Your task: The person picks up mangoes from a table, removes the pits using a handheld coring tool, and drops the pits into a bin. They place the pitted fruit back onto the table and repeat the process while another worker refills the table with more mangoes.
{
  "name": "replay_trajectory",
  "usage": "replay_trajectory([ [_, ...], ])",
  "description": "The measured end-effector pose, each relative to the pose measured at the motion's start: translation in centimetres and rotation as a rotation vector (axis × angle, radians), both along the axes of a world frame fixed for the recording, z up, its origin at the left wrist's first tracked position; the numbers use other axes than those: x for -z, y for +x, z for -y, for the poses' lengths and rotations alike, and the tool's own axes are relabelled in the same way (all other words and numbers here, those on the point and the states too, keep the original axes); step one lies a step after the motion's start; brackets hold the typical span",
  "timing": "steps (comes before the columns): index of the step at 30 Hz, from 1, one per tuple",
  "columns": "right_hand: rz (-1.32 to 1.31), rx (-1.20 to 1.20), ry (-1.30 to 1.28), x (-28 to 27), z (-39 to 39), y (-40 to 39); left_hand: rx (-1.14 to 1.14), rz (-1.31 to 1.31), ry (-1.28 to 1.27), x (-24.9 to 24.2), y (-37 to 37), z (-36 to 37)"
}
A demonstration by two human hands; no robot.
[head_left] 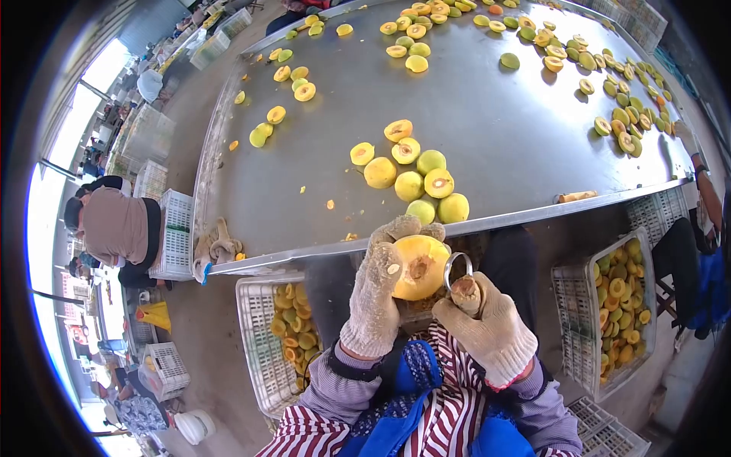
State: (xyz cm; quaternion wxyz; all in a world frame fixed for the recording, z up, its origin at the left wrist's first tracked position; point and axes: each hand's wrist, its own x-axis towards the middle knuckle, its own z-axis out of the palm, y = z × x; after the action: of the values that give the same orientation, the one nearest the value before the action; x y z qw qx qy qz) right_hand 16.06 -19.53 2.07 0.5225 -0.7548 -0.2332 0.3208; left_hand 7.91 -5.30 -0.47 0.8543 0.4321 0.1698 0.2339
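Note:
My left hand (pixel 373 293), in a soiled knit glove, is closed around a yellow peach half (pixel 420 266). Its cut face is turned up, with brown at the stone cavity. In my right hand (pixel 493 335), also gloved, is a ring-bladed pitting tool (pixel 466 297); the fingers wrap its worn wooden handle. The metal ring touches or nearly touches the right edge of the fruit. Just beyond both hands, a small group of peach halves (pixel 409 186) lies on the metal table (pixel 266 190), some cut side up and others skin side up.
White crates of peach halves stand at my left (pixel 255 324) and right (pixel 572 312). Many more halves (pixel 556 53) lie across the table's far side. Gloves (pixel 219 245) rest at its left corner, and a handle-like piece (pixel 576 196) by its front edge. A seated person (pixel 114 225) works at left.

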Motion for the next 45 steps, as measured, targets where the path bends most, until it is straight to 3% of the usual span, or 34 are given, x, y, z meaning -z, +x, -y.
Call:
replay_trajectory([
  [2, 0.156, -0.069, 0.071, 0.2, 0.1, -0.2, 0.008, -0.024, 0.032, -0.2, 0.0, 0.0],
  [8, 0.307, -0.095, 0.092, 0.7, -0.3, -0.5, -0.023, -0.013, 0.092, -0.5, 0.0, 0.6],
  [14, 0.267, -0.090, 0.068, 0.7, 0.1, -1.2, -0.110, -0.038, 0.257, -0.9, 0.0, 2.1],
  [15, 0.267, -0.089, 0.068, 0.8, 0.1, -1.1, -0.124, -0.052, 0.378, -0.9, 0.0, 1.9],
  [18, 0.046, -0.114, 0.093, 1.4, 0.0, -0.6, -0.149, -0.078, 0.599, -1.2, 0.2, 1.7],
  [20, -0.233, -0.151, 0.152, 1.7, 0.0, -0.4, -0.157, -0.090, 0.699, -1.1, 0.4, 1.5],
  [22, -0.385, -0.168, 0.125, 0.3, 0.1, 0.5, -0.263, -0.009, 1.004, -0.8, 1.0, 1.2],
  [23, -0.536, -0.195, 0.096, -0.3, 0.1, 0.9, -0.257, -0.006, 1.004, -1.2, 1.3, 1.1],
  [28, -0.794, -0.271, 0.000, -0.9, 1.1, 2.4, -0.067, -0.060, 0.935, -2.1, 2.1, 0.5],
  [29, -0.909, -0.297, 0.031, -1.0, 1.3, 2.6, -0.156, -0.022, 1.242, -2.6, 2.5, 0.3],
  [30, -0.912, -0.292, 0.029, -0.7, 1.6, 2.5, -0.151, -0.023, 1.238, -3.3, 2.5, 0.2],
  [32, -0.961, -0.323, 0.084, -0.1, 1.9, 2.3, 0.183, -0.287, 1.134, -5.0, 2.4, -0.3],
  [33, -1.021, -0.312, 0.092, -0.6, 1.9, 2.2, 0.346, -0.429, 0.850, -5.8, 2.9, -0.9],
  [34, -1.021, -0.313, 0.092, -0.3, 2.1, 2.2, 0.345, -0.429, 0.850, -5.8, 2.8, -0.7],
  [36, -1.241, -0.327, 0.138, 0.5, 2.7, 2.4, 0.265, -0.277, 1.102, -5.6, 2.9, -0.1],
  [37, -1.243, -0.324, 0.137, 0.6, 3.0, 2.4, 0.104, -0.012, 1.390, -5.0, 3.1, -0.1],
  [40, -1.425, -0.363, 0.254, 1.1, 3.6, 1.9, 0.188, -0.002, 1.393, -5.3, 3.4, -0.2],
  [41, -1.426, -0.366, 0.291, 1.5, 3.6, 1.7, 0.315, -0.054, 1.168, -4.5, 3.5, -0.7],
  [42, -1.425, -0.370, 0.330, 2.0, 3.6, 1.6, 0.309, -0.053, 1.170, -3.9, 3.8, -1.1],
  [44, -1.465, -0.442, 0.401, 2.7, 3.5, 1.1, 0.282, 0.367, 1.177, -2.8, 4.2, -1.8],
  [45, -1.483, -0.479, 0.434, 3.0, 3.5, 0.9, 0.308, 0.384, 0.993, -1.8, 3.6, -1.3],
])
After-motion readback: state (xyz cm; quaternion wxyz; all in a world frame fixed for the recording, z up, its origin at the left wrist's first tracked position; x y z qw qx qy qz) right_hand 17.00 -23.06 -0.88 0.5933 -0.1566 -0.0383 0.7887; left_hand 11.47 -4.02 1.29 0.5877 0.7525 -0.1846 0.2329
